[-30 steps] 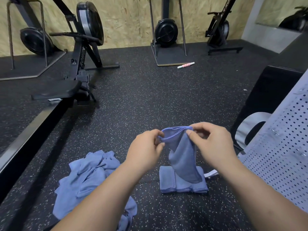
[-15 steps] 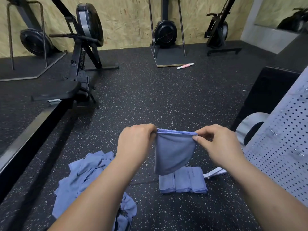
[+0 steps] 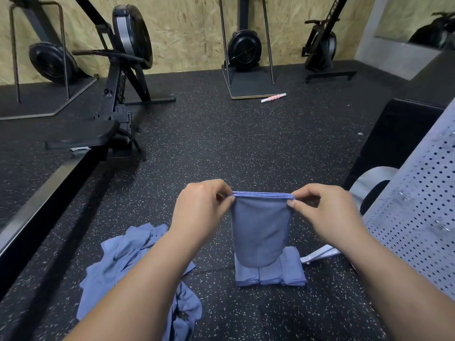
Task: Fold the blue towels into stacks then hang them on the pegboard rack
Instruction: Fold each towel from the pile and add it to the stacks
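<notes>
A folded blue towel (image 3: 261,232) hangs in the air in front of me. My left hand (image 3: 203,207) pinches its top left corner and my right hand (image 3: 325,212) pinches its top right corner, so the top edge is stretched straight between them. Directly below it, a row of folded blue towels (image 3: 283,274) lies on the black speckled floor, partly hidden by the hanging one. A loose heap of unfolded blue towels (image 3: 128,257) lies on the floor to the left, under my left forearm. The grey pegboard rack (image 3: 418,207) stands at the right edge.
A rowing machine (image 3: 115,112) with a long rail runs along the left. Two more machines (image 3: 243,50) stand against the plywood wall at the back, with a pink and white roller (image 3: 273,97) on the floor. A black padded box (image 3: 394,134) sits behind the pegboard.
The towel was bunched and drooping between my hands. My hands have moved apart and pulled its top edge flat and straight; it now hangs squarely over the folded row.
</notes>
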The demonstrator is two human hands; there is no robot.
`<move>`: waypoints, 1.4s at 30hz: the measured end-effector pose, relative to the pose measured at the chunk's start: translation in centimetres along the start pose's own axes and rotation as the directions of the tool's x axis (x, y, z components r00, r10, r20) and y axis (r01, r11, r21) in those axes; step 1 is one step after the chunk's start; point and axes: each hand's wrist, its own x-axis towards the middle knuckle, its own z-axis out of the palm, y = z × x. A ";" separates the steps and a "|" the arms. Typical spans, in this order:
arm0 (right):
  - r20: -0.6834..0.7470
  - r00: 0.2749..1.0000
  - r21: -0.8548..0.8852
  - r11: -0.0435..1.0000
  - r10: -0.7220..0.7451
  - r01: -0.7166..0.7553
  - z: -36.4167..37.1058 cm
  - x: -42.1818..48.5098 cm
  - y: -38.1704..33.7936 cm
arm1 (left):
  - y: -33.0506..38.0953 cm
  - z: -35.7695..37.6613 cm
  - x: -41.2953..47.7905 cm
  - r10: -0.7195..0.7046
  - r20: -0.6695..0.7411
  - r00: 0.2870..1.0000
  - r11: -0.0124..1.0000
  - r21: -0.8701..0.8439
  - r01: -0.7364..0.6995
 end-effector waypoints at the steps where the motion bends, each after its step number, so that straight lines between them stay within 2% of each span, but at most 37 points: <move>1: 0.013 1.000 0.005 1.000 0.004 -0.005 -0.1 0.1 0.0 | 0.0 -0.1 0.0 -0.011 -0.006 1.000 1.000 -0.028 0.011; 4: 0.093 0.996 0.047 0.999 -0.005 0.001 -0.5 0.2 -0.1 | 0.0 -0.3 0.0 -0.003 0.000 1.000 0.999 -0.043 0.003; 6: 0.133 0.991 0.078 0.997 -0.018 0.008 -0.5 0.2 -0.4 | 0.1 -0.3 0.1 0.038 -0.022 0.999 0.999 0.011 -0.037; 8: 0.140 0.989 0.111 0.993 -0.057 0.042 -0.2 -0.2 -1.0 | 0.3 0.1 -0.1 0.087 -0.045 0.995 0.974 0.213 -0.076; 10: 0.109 0.988 0.103 0.989 -0.114 0.102 0.3 -0.8 -1.7 | 0.7 0.5 -0.3 0.053 -0.064 0.997 0.911 0.411 -0.022; 11: 0.092 0.986 0.093 0.987 -0.140 0.131 0.6 -1.1 -2.1 | 0.8 0.8 -0.3 0.044 -0.061 0.997 0.897 0.442 -0.013; 13: 0.076 0.979 0.116 0.977 -0.190 0.181 1.2 -1.7 -3.0 | 1.0 0.7 -0.5 0.097 0.011 0.995 0.941 0.324 -0.095; 15: 0.090 0.967 0.136 0.964 -0.240 0.227 1.7 -2.1 -3.6 | 1.6 0.2 -0.6 0.218 0.145 0.965 0.975 0.015 -0.223; 17: 0.112 0.958 0.130 0.959 -0.265 0.250 2.1 -2.2 -3.6 | 2.3 -0.1 -0.7 0.296 0.237 0.925 0.945 -0.212 -0.248; 21: 0.151 0.962 0.159 0.966 -0.227 0.203 2.4 -2.1 -3.1 | 2.3 0.7 -1.0 0.296 0.208 0.932 0.942 -0.225 -0.249; 23: 0.240 0.955 0.181 0.975 -0.173 0.131 2.5 -1.9 -2.6 | 2.5 0.8 -1.1 0.301 0.158 0.941 0.937 -0.231 -0.261; 26: 0.392 0.914 0.038 0.994 -0.105 0.098 3.0 -1.8 -1.3 | 3.2 0.3 -1.3 0.302 0.072 0.951 0.925 -0.264 -0.274; 28: 0.442 0.895 -0.057 0.993 -0.069 0.104 3.3 -2.0 -0.6 | 3.5 -0.1 -1.3 0.297 0.022 0.955 0.921 -0.268 -0.281; 32: 0.455 0.889 -0.145 0.982 -0.040 0.119 3.8 -2.0 -0.1 | 3.3 -0.8 -1.2 0.215 -0.079 0.973 0.903 -0.363 -0.229; 38: 0.434 0.900 -0.274 0.956 0.030 0.101 3.6 -1.6 0.1 | 2.4 -1.4 -0.7 0.064 -0.154 0.986 0.859 -0.495 -0.133; 42: 0.397 0.917 -0.259 0.963 0.032 0.078 2.9 -1.3 0.1 | 1.3 -1.5 0.0 -0.089 -0.184 0.979 0.847 -0.532 -0.023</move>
